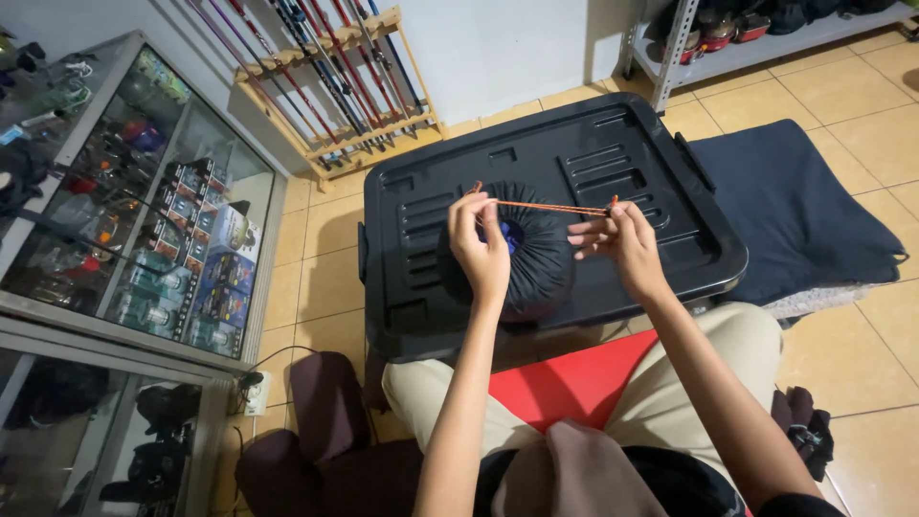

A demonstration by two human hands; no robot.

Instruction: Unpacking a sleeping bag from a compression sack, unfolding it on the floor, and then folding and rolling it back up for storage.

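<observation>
A round black drawstring bag [538, 251] with a gathered mouth showing blue inside lies on a large black plastic lid [574, 153] in front of my knees. My left hand [479, 244] pinches one end of a thin orange cord [550, 207] above the bag's left side. My right hand [620, 241] pinches the other end over the bag's right side. The cord is stretched taut and nearly level between the two hands.
A glass display cabinet [144, 230] filled with boxes and gear stands at the left. A wooden rack of poles [335, 77] leans against the back wall. A dark blue cloth [795, 211] lies on the tiled floor to the right. Metal shelving [747, 29] stands at the far right.
</observation>
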